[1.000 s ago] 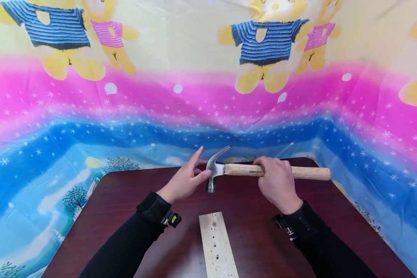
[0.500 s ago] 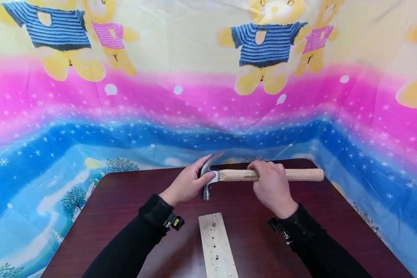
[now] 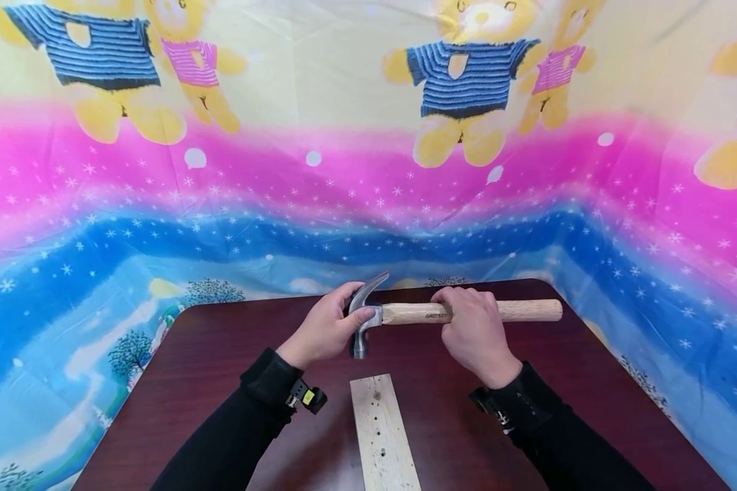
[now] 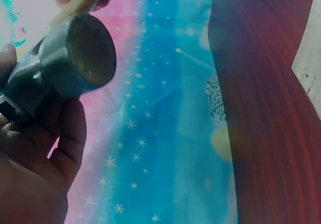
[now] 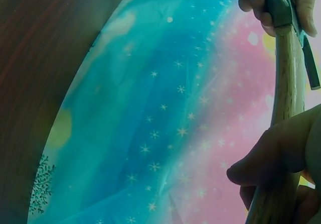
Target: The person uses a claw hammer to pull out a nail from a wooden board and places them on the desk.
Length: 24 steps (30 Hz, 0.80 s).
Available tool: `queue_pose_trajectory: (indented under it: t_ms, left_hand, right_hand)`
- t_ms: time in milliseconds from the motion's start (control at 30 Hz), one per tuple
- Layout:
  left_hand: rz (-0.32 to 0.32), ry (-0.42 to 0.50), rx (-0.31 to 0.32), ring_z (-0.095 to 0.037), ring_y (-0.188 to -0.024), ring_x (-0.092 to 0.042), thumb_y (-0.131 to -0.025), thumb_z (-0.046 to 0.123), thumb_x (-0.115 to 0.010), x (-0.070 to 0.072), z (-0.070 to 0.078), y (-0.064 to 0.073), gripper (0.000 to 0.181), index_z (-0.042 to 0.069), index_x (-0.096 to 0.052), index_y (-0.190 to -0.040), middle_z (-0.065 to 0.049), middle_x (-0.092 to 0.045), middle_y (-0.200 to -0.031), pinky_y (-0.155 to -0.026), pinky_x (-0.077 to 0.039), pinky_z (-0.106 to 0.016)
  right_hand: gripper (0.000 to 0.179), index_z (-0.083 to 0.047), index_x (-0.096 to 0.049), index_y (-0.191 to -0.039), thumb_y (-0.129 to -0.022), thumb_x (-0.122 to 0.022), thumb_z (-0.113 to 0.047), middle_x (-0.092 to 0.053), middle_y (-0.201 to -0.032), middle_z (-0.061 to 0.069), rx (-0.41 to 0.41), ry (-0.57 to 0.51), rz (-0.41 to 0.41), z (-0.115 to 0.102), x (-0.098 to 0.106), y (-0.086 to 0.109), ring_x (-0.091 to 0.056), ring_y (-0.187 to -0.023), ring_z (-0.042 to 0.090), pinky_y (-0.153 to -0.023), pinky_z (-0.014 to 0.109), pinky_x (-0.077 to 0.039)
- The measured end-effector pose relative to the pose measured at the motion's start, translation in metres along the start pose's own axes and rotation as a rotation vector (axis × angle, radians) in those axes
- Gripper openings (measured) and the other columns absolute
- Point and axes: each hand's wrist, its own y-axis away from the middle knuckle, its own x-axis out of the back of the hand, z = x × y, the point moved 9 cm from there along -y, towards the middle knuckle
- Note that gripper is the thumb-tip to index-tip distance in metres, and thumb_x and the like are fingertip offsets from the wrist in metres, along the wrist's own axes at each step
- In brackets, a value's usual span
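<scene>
A claw hammer [image 3: 408,313] with a steel head and a pale wooden handle is held level above the table. My left hand [image 3: 328,327] grips the hammer's head, thumb on the near side, with the claw pointing up and the striking face down. Around the middle of the handle, the fingers of my right hand [image 3: 475,334] are wrapped. The left wrist view shows the round striking face [image 4: 91,49] close up, fingers behind it. In the right wrist view the handle [image 5: 288,78] runs from my right hand up to the left hand at the head.
Below the hammer a pale wooden board [image 3: 383,433] with several dark holes lies on the dark red-brown table [image 3: 233,361]. A printed cloth [image 3: 319,170] with bears and snowflakes hangs behind the table and along its sides.
My left hand has closed from a spread pose into a grip on the hammer's head. The hammer and right hand have shifted slightly left and down.
</scene>
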Motion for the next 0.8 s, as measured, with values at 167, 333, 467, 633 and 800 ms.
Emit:
queue_pose_trajectory:
  t_ms: [167, 333, 467, 633, 800]
  left_hand:
    - [0.024, 0.024, 0.012, -0.017, -0.082, -0.07, -0.115, 0.024, -0.056, 0.0, -0.005, 0.003, 0.052, 0.004, -0.042, -0.16, -0.02, -0.071, -0.102, -0.081, -0.06, -0.036]
    - [0.051, 0.083, 0.022, -0.02, -0.086, -0.072, -0.116, 0.02, -0.054, 0.002, -0.008, 0.007, 0.045, 0.003, -0.044, -0.157, -0.026, -0.072, -0.106, -0.076, -0.061, -0.035]
    - [0.084, 0.126, 0.045, -0.025, -0.089, -0.073, -0.117, 0.019, -0.051, 0.011, -0.014, 0.012, 0.041, 0.003, -0.044, -0.154, -0.028, -0.07, -0.111, -0.075, -0.063, -0.035]
    - [0.138, 0.14, 0.071, -0.024, -0.094, -0.072, -0.118, 0.02, -0.047, 0.027, -0.025, 0.021, 0.04, 0.002, -0.043, -0.153, -0.025, -0.069, -0.114, -0.075, -0.061, -0.035]
    - [0.179, 0.157, 0.103, -0.022, -0.093, -0.071, -0.118, 0.021, -0.047, 0.038, -0.038, 0.031, 0.037, 0.0, -0.044, -0.149, -0.023, -0.069, -0.111, -0.076, -0.06, -0.034]
  right_hand:
    - [0.044, -0.008, -0.078, -0.11, -0.078, -0.057, 0.015, -0.081, -0.107, 0.012, 0.034, 0.008, 0.009, -0.003, -0.001, 0.001, -0.07, -0.103, 0.037, -0.094, 0.053, -0.047]
    - [0.043, -0.007, -0.078, -0.114, -0.079, -0.064, 0.013, -0.077, -0.109, 0.012, 0.108, -0.007, 0.085, -0.01, 0.001, 0.005, -0.069, -0.107, 0.037, -0.098, 0.057, -0.043]
    - [0.038, -0.003, -0.076, -0.115, -0.079, -0.067, 0.008, -0.071, -0.115, 0.017, 0.266, -0.128, 0.285, -0.019, 0.012, 0.017, -0.064, -0.114, 0.039, -0.099, 0.058, -0.036]
    - [0.021, -0.003, -0.076, -0.09, -0.08, -0.059, 0.004, -0.075, -0.094, 0.013, 0.508, -0.305, 0.525, -0.019, 0.032, 0.038, -0.068, -0.096, 0.032, -0.092, 0.044, -0.043]
    - [0.021, -0.007, -0.074, -0.078, -0.078, -0.057, 0.005, -0.075, -0.081, 0.007, 0.462, -0.339, 0.55, 0.002, 0.028, 0.045, -0.068, -0.082, 0.025, -0.087, 0.036, -0.045]
